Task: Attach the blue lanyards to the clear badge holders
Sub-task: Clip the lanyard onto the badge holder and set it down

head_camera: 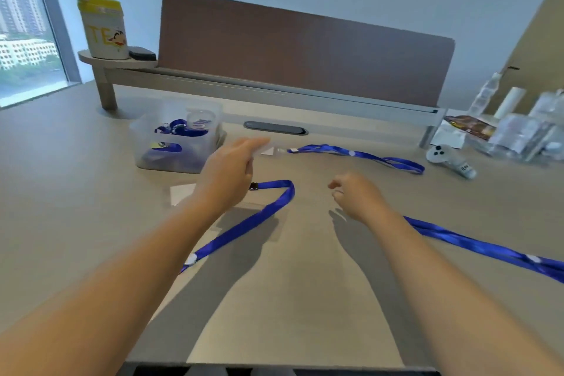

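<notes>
My left hand (229,171) reaches forward, and its blurred fingertips pinch a clear badge holder (270,150). That holder is clipped to the end of a blue lanyard (360,156) lying across the far table. My right hand (354,195) hovers over the table with loosely curled fingers and holds nothing. A second blue lanyard (253,223) with a dark clip lies under my left wrist, over another clear holder (268,232). A third lanyard (476,243) runs from under my right forearm to the right edge. A loose clear holder (183,194) lies left of my left hand.
A clear plastic box (146,159) with more blue lanyards stands at the back left. A brown divider panel (305,52) and grey rail close off the back. At the right lie a white controller (442,156) and clear plastic packets (525,134). A cup (103,27) stands on a shelf.
</notes>
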Tool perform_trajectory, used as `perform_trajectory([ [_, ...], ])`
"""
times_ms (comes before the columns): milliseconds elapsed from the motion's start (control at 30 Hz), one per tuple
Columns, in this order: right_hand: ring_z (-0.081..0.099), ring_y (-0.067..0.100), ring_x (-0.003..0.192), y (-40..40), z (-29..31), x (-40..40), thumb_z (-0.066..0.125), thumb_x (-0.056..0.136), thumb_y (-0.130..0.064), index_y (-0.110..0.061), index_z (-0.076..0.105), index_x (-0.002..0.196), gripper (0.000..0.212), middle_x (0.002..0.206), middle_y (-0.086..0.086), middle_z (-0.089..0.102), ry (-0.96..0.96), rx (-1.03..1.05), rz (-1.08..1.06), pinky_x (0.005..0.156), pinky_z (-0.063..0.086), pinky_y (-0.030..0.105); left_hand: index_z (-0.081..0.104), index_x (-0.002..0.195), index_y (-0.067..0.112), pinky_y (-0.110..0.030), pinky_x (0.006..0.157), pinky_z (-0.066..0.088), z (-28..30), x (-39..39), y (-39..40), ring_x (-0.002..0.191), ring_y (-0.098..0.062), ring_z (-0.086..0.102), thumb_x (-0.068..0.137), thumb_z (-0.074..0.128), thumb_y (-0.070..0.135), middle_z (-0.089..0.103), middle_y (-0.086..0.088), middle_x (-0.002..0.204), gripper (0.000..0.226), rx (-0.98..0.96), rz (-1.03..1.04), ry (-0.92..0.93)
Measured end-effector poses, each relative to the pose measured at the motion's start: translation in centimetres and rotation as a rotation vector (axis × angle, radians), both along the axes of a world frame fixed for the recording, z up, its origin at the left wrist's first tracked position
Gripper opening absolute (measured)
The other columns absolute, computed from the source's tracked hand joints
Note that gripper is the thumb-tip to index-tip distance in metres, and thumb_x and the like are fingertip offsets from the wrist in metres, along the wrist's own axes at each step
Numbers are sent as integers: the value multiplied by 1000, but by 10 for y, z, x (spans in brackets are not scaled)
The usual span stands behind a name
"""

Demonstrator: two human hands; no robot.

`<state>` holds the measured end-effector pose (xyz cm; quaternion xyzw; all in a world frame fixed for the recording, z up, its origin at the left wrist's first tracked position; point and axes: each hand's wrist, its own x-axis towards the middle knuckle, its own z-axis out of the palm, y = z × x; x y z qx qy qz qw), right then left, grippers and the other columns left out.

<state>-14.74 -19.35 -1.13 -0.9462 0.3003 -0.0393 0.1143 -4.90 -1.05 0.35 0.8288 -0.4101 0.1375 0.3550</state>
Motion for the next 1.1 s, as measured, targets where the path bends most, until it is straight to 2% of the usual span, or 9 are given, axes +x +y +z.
perform_trajectory([
  [167, 54, 30, 116, -39, -18, -38, 43, 93, -15, -8, 56, 125, 35, 128, 13, 57, 180, 36, -142, 96, 42, 34, 41, 131, 23, -26, 80, 39, -21, -17, -40, 110, -23, 51, 92, 32, 3, 50, -5, 133, 45, 166, -58, -3],
  [267, 58, 31, 102, -55, -37, -48, 45, 89, -7, -5, 62, 111, 28, 107, 13, 61, 217, -43, -135, 78, 42, 31, 40, 131, 26, -16, 57, 21, -25, -26, -57, 118, -20, 45, 94, 30, 5, 46, 1, 136, 44, 217, -26, 2],
  [367, 49, 25, 82, -61, -43, -50, 46, 88, -5, -3, 65, 99, 21, 86, 8, 50, 178, -125, -100, 69, 36, 30, 41, 131, 22, -10, 59, 23, -29, -29, -68, 115, -20, 46, 93, 30, 3, 49, -3, 132, 44, 230, -57, 8],
  [433, 47, 25, 79, -62, -42, -51, 47, 89, -9, -2, 66, 88, 20, 77, 9, 49, 155, -116, -87, 67, 36, 31, 43, 130, 19, -14, 72, 26, -33, -28, -73, 110, -23, 48, 92, 32, 0, 52, -7, 127, 45, 215, -87, 38],
  [533, 53, 29, 78, -57, -35, -54, 47, 91, -21, -2, 69, 86, 29, 80, 17, 59, 135, -84, -59, 73, 42, 39, 46, 128, 17, -21, 76, 30, -35, -28, -77, 108, -26, 48, 91, 33, 0, 54, -10, 123, 43, 198, -95, 70],
  [633, 46, 19, 59, -49, -28, -57, 46, 92, -31, -27, 57, 63, 31, 63, 11, 55, 112, -20, -22, 72, 40, 38, 55, 116, 5, -28, 73, 33, -34, -30, -79, 95, -27, 50, 92, 36, 6, 56, -12, 104, 31, 160, -93, 93],
  [733, 59, 25, 76, -47, -30, -56, 50, 88, -17, -12, 63, 70, 22, 82, 12, 67, 92, 63, -47, 72, 45, 36, 59, 101, -1, -37, 73, 41, -31, -30, -78, 84, -30, 53, 92, 38, 11, 61, -15, 96, 26, 90, -75, 127],
  [900, 60, 23, 81, -41, -17, -51, 49, 91, -13, -8, 53, 92, 7, 92, 12, 63, -207, 258, -47, 78, 48, 36, 54, 119, 12, -32, 82, 43, -18, -33, -73, 96, -25, 56, 92, 40, 9, 63, -10, 112, 31, -78, -17, 146],
  [1100, 51, 10, 50, -12, 23, -43, 52, 91, -17, -10, 55, 84, 10, 63, 3, 55, -621, 637, 48, 49, 46, 17, 53, 120, 16, -27, 78, 40, 0, -37, -70, 91, -13, 48, 89, 47, 5, 52, 3, 99, 33, -325, -59, 429],
])
